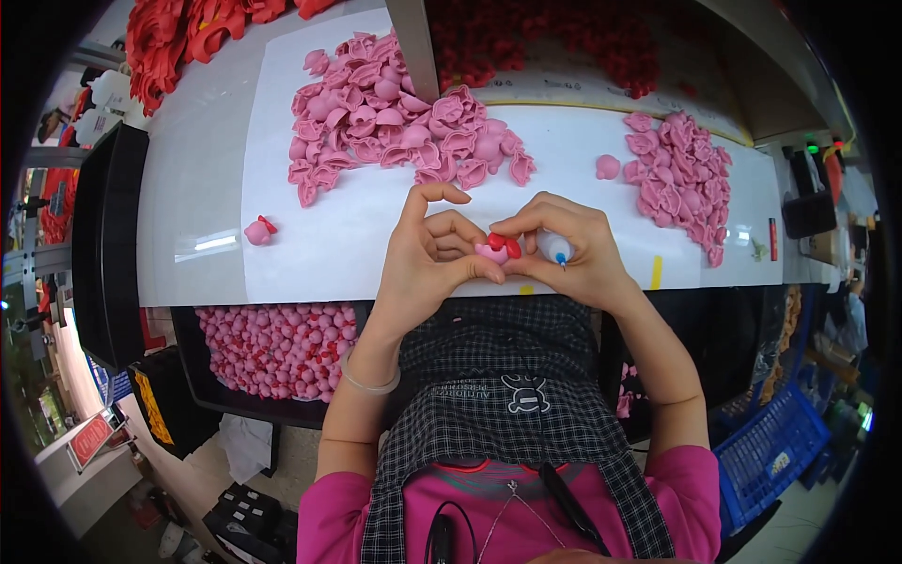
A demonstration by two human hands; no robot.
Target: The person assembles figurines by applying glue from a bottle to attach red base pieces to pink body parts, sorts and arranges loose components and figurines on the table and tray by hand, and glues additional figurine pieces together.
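Note:
Just above the table's front edge, both hands meet at a small pink rounded piece (490, 254) with a red bow (504, 243) on it. My left hand (427, 249) grips the pink piece by thumb and fingers, its index finger raised and curled. With thumb and index finger my right hand (578, 244) pinches the red bow side. Also tucked in my right hand is a small white squeeze bottle (555, 244), its blue tip toward me. Farther left on the table lies another pink ball with a red bow (257, 232).
Pink moulded pieces (376, 122) form a large pile at the back, with another pile (681, 179) at the right. A metal post (413, 47) stands behind. Below the table edge, a black bin (202, 376) holds pink-and-red pieces. A red marker-like stick (772, 240) lies far right.

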